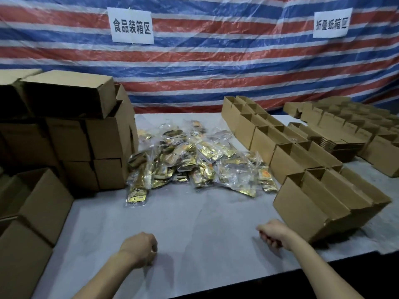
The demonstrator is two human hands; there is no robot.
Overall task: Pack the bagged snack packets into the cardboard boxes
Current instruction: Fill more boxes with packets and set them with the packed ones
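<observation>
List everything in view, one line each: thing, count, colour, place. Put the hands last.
clear plastic bags of gold snack packets: one loose pile, too many to count, clear and gold, table centre.
open brown cardboard boxes: a row of several, brown, right of the pile.
closed brown cardboard boxes: one stack, brown, left of the pile.
flattened cardboard cartons: one stack, brown, beyond the open row.
grey table cover: one, grey, under everything.
striped plastic tarp: one, red, white and blue, back wall.
white paper signs: two, white with black characters, on the tarp.
left hand: one, near edge, fingers curled, nothing held.
right hand: one, beside the nearest open box, fingers curled, nothing held.
</observation>
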